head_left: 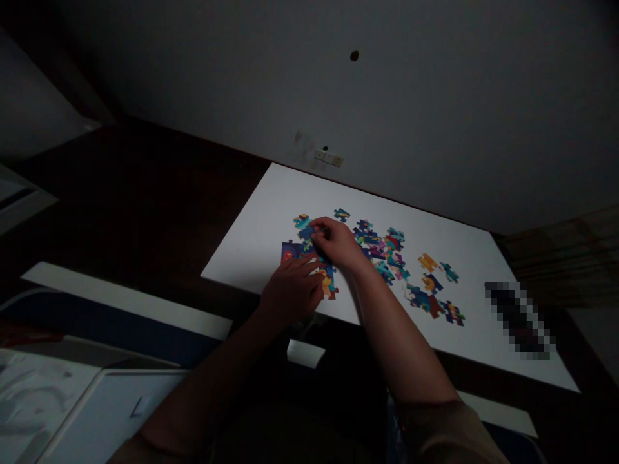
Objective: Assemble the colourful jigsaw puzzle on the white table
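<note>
A white board lies on a dark table and carries a colourful jigsaw. My left hand rests flat, fingers stretched, on a joined cluster of puzzle pieces at the board's near-left part. My right hand sits just beyond it, fingers curled in a pinch on a puzzle piece at the top of that cluster. Several loose pieces are scattered to the right of my hands, with more pieces nearer the board's front edge.
A blurred dark object lies at the board's right end. The dark table stretches left. A white strip and a pale box sit at the near left. A grey wall rises behind the board.
</note>
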A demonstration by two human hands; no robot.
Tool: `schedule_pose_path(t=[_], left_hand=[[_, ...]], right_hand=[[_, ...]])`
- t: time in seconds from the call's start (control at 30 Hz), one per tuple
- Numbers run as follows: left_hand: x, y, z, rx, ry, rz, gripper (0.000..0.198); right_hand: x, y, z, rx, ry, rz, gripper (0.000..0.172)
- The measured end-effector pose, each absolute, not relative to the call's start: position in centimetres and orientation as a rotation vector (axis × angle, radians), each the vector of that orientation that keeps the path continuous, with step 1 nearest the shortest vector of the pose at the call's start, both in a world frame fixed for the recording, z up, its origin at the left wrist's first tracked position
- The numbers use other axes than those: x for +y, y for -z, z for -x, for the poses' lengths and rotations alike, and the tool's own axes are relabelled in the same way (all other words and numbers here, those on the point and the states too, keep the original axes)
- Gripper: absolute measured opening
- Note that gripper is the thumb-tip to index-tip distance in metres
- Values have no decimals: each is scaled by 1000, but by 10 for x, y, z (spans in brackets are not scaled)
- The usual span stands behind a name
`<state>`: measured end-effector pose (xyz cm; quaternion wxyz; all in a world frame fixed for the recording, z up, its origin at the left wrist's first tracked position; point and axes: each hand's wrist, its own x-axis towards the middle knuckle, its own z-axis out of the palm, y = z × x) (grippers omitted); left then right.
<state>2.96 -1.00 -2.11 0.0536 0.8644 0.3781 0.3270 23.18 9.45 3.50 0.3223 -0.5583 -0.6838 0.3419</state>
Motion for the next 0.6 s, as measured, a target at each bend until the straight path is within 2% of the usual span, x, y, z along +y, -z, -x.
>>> schedule_pose_path(t=[0.2, 0.37, 0.5, 0.6], left_hand=[[-10, 19, -29, 1164, -965, -2617, 28], [-8, 16, -27, 1171, -953, -2631, 29], [-5, 17, -27, 1180, -927, -2626, 29], [-3, 20, -27, 1189, -899, -2618, 29]], right_hand=[[94, -38, -236, -1643, -927, 1393, 22], [83, -58, -261, -1436, -784, 1371, 32], [58, -59, -286, -1415, -761, 1392, 53], [39, -45, -298, -1496, -745, 1425, 49]])
